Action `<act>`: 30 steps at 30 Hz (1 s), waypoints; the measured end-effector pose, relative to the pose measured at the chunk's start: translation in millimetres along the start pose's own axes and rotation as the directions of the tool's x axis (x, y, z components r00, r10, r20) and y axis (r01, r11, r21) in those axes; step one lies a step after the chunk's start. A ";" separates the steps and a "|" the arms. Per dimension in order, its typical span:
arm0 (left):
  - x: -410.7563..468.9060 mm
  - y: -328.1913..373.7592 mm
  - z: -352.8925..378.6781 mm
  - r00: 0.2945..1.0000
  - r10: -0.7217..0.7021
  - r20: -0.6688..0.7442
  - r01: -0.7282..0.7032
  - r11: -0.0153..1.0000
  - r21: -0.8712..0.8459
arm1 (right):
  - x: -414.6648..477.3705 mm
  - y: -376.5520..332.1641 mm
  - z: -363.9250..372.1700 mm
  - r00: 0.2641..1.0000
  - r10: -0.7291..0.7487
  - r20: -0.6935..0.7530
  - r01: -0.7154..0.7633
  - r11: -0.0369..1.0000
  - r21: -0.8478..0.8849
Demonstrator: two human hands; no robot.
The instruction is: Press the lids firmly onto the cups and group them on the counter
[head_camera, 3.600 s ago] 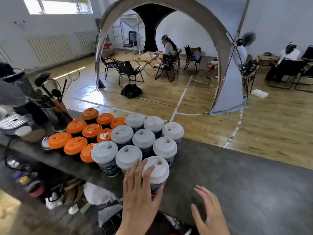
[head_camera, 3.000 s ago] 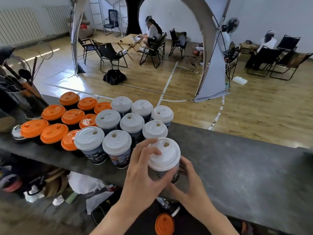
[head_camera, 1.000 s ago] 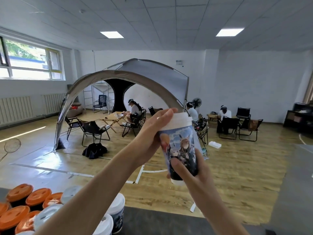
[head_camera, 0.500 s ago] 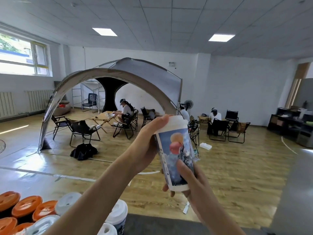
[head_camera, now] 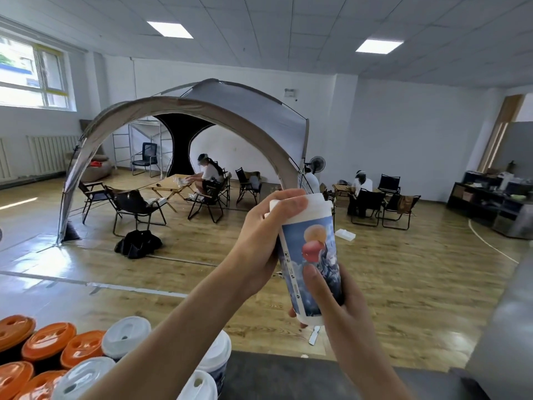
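Holding a printed cup (head_camera: 311, 255) up in the air, well above the dark counter (head_camera: 288, 376), both hands have it clasped between them. The left hand (head_camera: 259, 246) curls its fingers round the white lid (head_camera: 315, 207) at the top, and the right hand (head_camera: 343, 307) wraps the lower body, its thumb lying up the printed side. The cup tilts slightly, top toward the left. At the near left, orange-lidded cups (head_camera: 49, 342) and white-lidded cups (head_camera: 127, 337) stand packed together on the counter. A grey arched tent (head_camera: 230, 111) stands far across the wooden floor.
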State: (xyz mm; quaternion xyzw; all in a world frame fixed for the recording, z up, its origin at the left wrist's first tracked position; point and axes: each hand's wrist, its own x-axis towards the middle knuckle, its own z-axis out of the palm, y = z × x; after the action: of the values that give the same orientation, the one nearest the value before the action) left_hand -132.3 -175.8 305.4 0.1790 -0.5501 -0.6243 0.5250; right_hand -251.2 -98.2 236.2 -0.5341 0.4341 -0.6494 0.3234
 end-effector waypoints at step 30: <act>-23.2 0.2 -16.6 0.999 -0.019 -0.028 0.020 0.999 0.037 | -17.8 -2.9 22.9 0.996 0.066 0.060 -0.071 0.993 0.090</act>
State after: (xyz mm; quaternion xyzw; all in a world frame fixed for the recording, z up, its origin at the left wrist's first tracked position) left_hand -110.0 -164.3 291.9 0.2024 -0.5526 -0.6165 0.5230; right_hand -224.9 -86.2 232.7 -0.5216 0.4124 -0.6419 0.3819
